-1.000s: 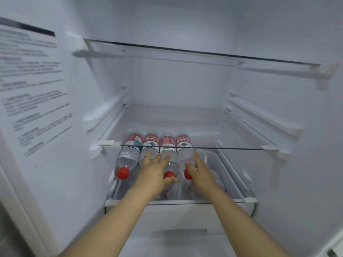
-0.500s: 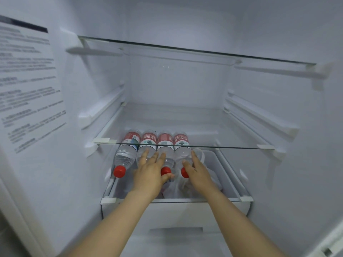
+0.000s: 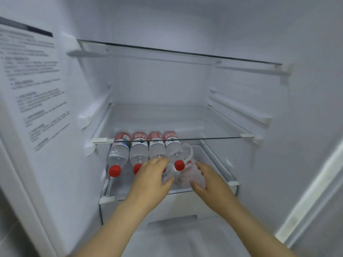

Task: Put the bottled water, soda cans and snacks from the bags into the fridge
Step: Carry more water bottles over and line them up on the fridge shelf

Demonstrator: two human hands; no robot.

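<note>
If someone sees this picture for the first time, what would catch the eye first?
Four water bottles with red caps lie side by side on the low fridge shelf, caps toward the camera. The left hand and the right hand meet at a crumpled plastic bag by the rightmost bottle.

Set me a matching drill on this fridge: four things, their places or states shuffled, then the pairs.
1. leftmost clear plastic water bottle with red cap
2. crumpled thin white plastic bag
3. upper glass shelf
4. white printed instruction sheet

A. on the left, covered in text
B. against the rightmost bottle
C. lying down, cap toward the camera
D. highest up, seen edge-on

Pairs: 1-C, 2-B, 3-D, 4-A.
</note>
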